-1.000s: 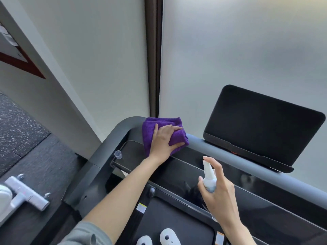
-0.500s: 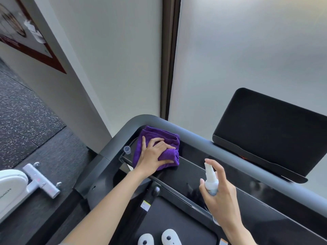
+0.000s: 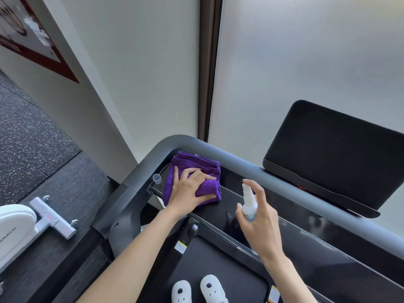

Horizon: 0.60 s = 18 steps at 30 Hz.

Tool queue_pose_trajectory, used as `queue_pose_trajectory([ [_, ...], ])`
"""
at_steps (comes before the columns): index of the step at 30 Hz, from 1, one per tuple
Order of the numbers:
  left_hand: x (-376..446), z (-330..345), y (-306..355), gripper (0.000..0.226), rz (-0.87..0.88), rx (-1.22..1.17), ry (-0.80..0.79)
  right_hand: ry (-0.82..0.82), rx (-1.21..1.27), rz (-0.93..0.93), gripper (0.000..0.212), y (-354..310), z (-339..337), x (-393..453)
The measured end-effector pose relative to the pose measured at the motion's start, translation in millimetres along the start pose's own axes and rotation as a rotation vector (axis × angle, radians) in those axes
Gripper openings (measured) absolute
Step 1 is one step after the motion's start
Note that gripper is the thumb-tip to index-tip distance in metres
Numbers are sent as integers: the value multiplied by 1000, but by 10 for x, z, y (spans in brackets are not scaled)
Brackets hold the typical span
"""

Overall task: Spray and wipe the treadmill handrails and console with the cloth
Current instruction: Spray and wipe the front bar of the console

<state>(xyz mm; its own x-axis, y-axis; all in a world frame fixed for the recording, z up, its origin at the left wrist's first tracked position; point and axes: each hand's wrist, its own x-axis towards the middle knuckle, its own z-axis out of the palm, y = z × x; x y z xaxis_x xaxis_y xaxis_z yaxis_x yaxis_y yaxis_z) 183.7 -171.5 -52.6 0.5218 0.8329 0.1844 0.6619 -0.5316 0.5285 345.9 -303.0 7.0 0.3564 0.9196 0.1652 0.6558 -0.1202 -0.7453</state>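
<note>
Firstly, treadmill point(image 3: 240, 162): grey frame rail, with a glossy black panel point(image 3: 284, 213) below it.
Screen point(image 3: 334, 158): dark, tilted, mounted on the rail at right.
Purple cloth point(image 3: 190, 165): folded, on the panel's left end, in the rail corner.
Left grip point(image 3: 188, 191): pressed onto the cloth, fingers curled over it.
Right grip point(image 3: 260, 221): closed round spray bottle point(image 3: 249, 202), forefinger on top, above the panel.
Clear cap point(image 3: 157, 178): just left of the cloth.

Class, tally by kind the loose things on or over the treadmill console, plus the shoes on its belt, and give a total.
Folded purple microfibre cloth: 1
Small white plastic spray bottle: 1
Small clear plastic cap: 1
White clog shoes: 2
Total: 5
</note>
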Motion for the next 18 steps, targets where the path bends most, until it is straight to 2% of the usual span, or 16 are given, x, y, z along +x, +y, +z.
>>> queue_pose_trajectory([
  [5,-220,144,193,58,53,153,-45,37,-4,27,60,69,-20,-51],
  [9,-399,344,468,53,124,104,-43,60,-9,57,61,151,-49,-141],
  [12,-381,339,349,50,229,81,-65,73,-16,69,62,192,-70,-195],
  [14,-247,216,122,50,218,71,-47,75,-29,77,61,202,-73,-209],
  [18,-25,117,-83,60,79,138,-16,81,-70,88,60,169,-76,-202],
])
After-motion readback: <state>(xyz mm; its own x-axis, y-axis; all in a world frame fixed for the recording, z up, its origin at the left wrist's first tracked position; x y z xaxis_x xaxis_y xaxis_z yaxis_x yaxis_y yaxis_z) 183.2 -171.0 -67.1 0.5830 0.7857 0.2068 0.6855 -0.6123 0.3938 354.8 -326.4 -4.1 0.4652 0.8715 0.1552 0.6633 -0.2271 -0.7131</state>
